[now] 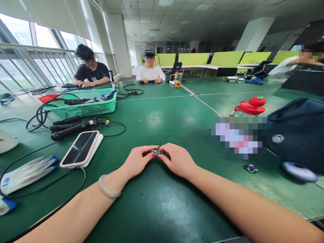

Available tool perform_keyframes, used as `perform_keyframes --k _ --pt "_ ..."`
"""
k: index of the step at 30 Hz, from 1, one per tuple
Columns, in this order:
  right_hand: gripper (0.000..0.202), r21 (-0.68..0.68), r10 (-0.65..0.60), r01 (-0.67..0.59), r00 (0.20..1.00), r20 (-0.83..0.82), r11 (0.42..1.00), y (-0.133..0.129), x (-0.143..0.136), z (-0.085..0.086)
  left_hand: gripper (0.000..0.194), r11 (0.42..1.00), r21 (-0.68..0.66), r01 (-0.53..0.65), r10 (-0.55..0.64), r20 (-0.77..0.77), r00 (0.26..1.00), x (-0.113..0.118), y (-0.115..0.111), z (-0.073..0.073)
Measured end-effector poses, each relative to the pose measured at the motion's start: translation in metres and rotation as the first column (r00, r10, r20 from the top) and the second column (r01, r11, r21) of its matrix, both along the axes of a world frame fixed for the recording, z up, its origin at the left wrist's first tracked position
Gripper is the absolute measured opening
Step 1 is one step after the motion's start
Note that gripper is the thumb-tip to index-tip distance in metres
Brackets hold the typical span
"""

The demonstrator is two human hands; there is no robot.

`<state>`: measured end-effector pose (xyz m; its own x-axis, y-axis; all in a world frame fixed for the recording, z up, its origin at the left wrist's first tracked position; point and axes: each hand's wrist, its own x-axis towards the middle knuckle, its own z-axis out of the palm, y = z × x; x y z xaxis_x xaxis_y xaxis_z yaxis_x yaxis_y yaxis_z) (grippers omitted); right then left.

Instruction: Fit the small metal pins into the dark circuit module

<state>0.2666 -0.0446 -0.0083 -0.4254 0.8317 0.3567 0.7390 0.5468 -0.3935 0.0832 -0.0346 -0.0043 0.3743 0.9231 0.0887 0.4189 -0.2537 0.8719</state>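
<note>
Forearms: both bare arms [240, 199] are extending from the near edge over the green bench [141, 212], a pale bracelet [103, 189] circling the left wrist.
Left hand: the left hand [136, 160] is pinching a small shiny piece [156, 152] between thumb and index finger, a red nail showing on the thumb.
Right hand: the right hand [179, 160] is meeting it from the other side, thumb and index finger gripping the piece's right end.
Small shiny piece: it is sitting between the two sets of fingertips, just above the middle of the near bench; its finer detail is too small to tell.
Left of the hands: a phone [81, 148] is lying face up, with white and blue gloves [27, 172] resting beside it and a black cable [83, 184] curving past.
Farther left: black handles [76, 128] are lying in front of a green basket [93, 108] that is holding dark gear.
Right of the hands: a small dark glossy item [251, 168] is lying near an oval case [300, 171]; a navy bag [296, 125] and a red-lidded bottle [250, 107] are standing beyond.
Far side: one person in black [97, 72] and another in white [150, 72] are sitting, each with hands on dark gear.
</note>
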Motion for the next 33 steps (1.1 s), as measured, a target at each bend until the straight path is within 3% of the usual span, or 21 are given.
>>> perform_keyframes --k 9,22,27,33 --pt "0.023 0.028 0.013 -0.014 0.999 0.044 0.999 0.002 -0.003 -0.007 0.037 1.0 0.018 -0.015 0.016 -0.027 1.0 0.003 -0.002 -0.002" --pt "0.034 0.094 0.022 -0.044 0.975 0.221 0.995 0.007 -0.012 -0.013 0.046 0.962 -0.227 0.154 -0.118 0.164 0.979 -0.001 0.007 -0.013" --pt "0.034 0.076 0.038 -0.055 0.978 0.206 0.996 0.009 -0.012 -0.016 0.043 0.972 -0.214 0.095 -0.076 0.095 0.993 0.0 0.002 -0.006" --pt "0.029 -0.004 0.011 -0.011 0.99 0.141 1.0 0.013 -0.008 -0.013 0.044 0.994 -0.106 -0.022 0.029 0.07 0.997 -0.002 -0.001 -0.007"
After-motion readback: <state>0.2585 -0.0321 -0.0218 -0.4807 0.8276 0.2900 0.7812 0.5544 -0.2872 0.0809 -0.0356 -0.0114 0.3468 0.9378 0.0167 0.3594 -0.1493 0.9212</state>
